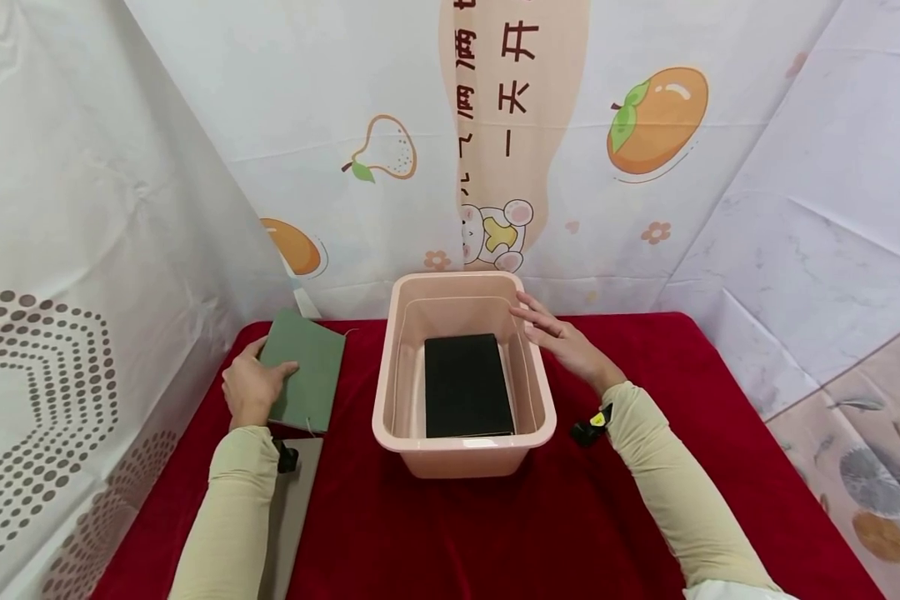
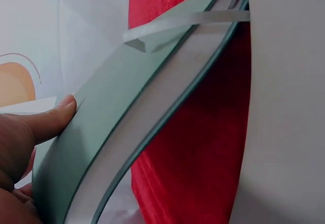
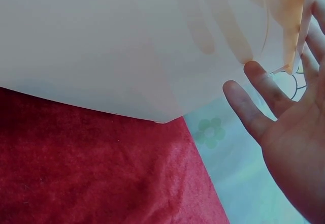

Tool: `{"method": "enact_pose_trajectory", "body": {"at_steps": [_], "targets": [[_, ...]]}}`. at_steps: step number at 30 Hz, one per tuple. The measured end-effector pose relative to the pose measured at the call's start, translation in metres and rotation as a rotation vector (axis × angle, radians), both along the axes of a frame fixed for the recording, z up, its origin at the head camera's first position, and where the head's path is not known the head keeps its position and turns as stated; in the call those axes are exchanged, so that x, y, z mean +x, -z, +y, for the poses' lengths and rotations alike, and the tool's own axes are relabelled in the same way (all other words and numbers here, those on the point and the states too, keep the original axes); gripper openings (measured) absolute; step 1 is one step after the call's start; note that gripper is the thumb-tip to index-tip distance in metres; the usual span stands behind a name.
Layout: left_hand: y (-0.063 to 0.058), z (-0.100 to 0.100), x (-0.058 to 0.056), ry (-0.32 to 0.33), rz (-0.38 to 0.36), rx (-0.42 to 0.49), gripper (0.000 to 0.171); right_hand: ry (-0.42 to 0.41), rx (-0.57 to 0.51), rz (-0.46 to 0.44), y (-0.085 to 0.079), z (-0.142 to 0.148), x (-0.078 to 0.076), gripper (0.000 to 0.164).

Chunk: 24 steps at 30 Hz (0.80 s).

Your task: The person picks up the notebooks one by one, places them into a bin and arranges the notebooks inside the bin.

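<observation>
In the head view, reaching forward along the left with the left hand, gripping a green notebook by its left edge, left of the pink bin with a black book inside; reaching inward with the right hand to the bin's right rim.

In the left wrist view, pinching the slanted notebook, thumb on cover.

In the right wrist view, spreading straight fingers at the bin, clasping nothing.
</observation>
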<state>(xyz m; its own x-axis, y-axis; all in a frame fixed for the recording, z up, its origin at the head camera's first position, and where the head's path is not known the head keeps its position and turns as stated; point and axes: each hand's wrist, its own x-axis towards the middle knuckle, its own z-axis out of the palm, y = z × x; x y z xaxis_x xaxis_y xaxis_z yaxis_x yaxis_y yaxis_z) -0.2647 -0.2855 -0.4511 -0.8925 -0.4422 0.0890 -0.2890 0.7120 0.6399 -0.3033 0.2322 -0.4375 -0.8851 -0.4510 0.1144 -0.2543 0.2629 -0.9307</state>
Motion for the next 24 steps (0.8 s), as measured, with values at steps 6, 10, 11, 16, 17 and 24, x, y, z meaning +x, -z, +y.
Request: {"method": "enact_pose_trajectory", "body": {"at_steps": [6,10,11,16,17,24], "targets": [[-0.007,-0.001,0.004,-0.005,0.036,-0.004,0.077,-0.004,0.012,0.012,0.002,0.002,-0.002,0.047],[-0.015,0.000,0.005,-0.012,0.075,-0.004,0.076,-0.011,0.007,0.015,0.002,0.001,-0.001,0.050],[-0.017,0.000,0.005,-0.013,0.084,-0.004,0.075,-0.012,0.001,0.013,0.002,0.001,-0.001,0.051],[-0.027,0.004,0.007,-0.018,0.112,-0.005,0.074,-0.008,0.009,0.007,0.001,0.001,-0.001,0.051],[-0.029,0.004,0.008,-0.019,0.112,-0.004,0.074,-0.006,0.009,0.005,0.001,0.001,-0.001,0.051],[-0.043,0.009,0.009,-0.010,0.160,0.019,0.073,-0.007,0.002,-0.007,0.000,0.001,0.000,0.049]]}}
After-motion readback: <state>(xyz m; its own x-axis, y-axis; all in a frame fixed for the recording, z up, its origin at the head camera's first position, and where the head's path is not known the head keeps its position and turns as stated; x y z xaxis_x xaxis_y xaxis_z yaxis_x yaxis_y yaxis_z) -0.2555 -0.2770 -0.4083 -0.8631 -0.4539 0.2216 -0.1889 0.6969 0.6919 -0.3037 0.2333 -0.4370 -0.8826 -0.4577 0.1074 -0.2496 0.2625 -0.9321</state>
